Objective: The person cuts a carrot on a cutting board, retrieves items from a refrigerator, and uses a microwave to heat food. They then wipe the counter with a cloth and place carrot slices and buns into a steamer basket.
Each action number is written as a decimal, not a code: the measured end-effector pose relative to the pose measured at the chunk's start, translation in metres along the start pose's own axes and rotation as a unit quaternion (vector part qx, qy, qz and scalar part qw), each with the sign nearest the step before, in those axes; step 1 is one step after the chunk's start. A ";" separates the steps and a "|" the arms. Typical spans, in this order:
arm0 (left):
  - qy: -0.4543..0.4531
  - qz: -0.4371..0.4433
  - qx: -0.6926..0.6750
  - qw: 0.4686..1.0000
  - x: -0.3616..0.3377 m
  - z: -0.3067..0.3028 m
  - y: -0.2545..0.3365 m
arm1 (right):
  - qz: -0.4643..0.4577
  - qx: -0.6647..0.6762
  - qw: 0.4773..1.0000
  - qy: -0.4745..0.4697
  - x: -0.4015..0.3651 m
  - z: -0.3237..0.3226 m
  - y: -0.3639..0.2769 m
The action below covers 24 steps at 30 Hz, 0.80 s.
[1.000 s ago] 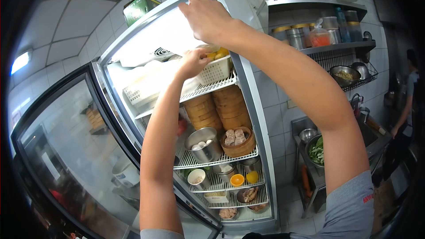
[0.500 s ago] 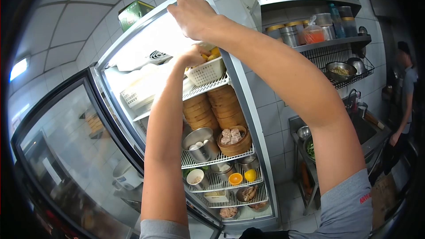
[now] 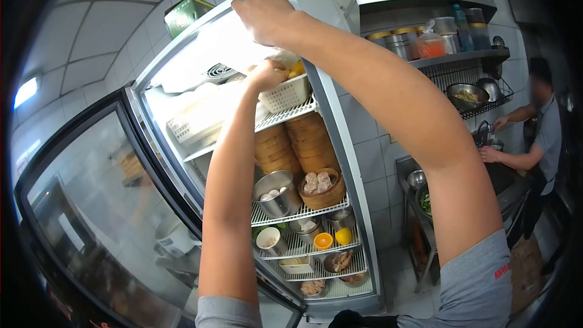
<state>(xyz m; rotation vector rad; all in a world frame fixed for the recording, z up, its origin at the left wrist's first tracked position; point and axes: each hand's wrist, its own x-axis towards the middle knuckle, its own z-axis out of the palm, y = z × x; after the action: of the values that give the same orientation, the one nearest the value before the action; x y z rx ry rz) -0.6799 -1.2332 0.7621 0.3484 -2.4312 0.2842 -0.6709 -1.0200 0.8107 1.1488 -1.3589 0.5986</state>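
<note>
An upright fridge (image 3: 354, 206) stands in front of me with its glass door (image 3: 91, 206) swung out to the left. My right hand (image 3: 264, 12) is up at the top front frame, fingers curled over its edge. Below it, my left hand (image 3: 267, 76) reaches inside to the top shelf, closed at the rim of a white plastic basket (image 3: 285, 97). Yellow fruit (image 3: 296, 69) shows in that basket. What lies in the left fingers is hidden. A clear plastic bag (image 3: 285, 56) sits just above the fruit.
Lower shelves hold stacked bamboo steamers (image 3: 310, 143), dumplings (image 3: 317, 182), a metal pot of eggs (image 3: 276, 194) and a cut orange (image 3: 323, 241). A green box (image 3: 185, 15) rests on the fridge. At right, a person (image 3: 543, 140) works by the sink (image 3: 501, 176), below wall shelves (image 3: 449, 59).
My left hand has shifted slightly right and up along the basket, its fingers now more curled. The right hand stays at the frame. The person at right has turned to the sink, arms forward.
</note>
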 end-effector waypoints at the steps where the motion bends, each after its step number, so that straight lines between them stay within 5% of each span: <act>1: 0.000 -0.001 -0.001 1.000 -0.007 -0.010 0.012 | -0.001 0.001 1.000 -0.001 0.001 -0.001 -0.001; 3: -0.127 -0.018 0.078 0.989 -0.014 -0.029 0.032 | 0.003 0.004 1.000 -0.018 0.005 -0.004 0.000; 6: -0.143 -0.056 0.096 0.984 -0.014 -0.035 0.041 | 0.003 -0.011 1.000 -0.025 0.010 -0.007 0.000; 10: -0.139 -0.064 0.145 0.978 -0.011 -0.034 0.047 | -0.008 -0.010 1.000 -0.022 0.010 -0.010 0.001; 15: -0.016 -0.036 0.129 0.991 0.002 -0.007 0.046 | -0.016 -0.004 1.000 -0.011 0.009 -0.012 0.001; 24: -0.020 0.004 0.135 0.991 0.015 -0.001 0.039 | -0.035 -0.013 0.999 -0.008 0.013 -0.010 0.005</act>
<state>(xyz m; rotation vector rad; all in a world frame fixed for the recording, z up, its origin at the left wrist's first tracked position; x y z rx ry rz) -0.7022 -1.1990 0.7681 0.4670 -2.4362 0.6168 -0.6682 -1.0128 0.8261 1.1782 -1.3307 0.5199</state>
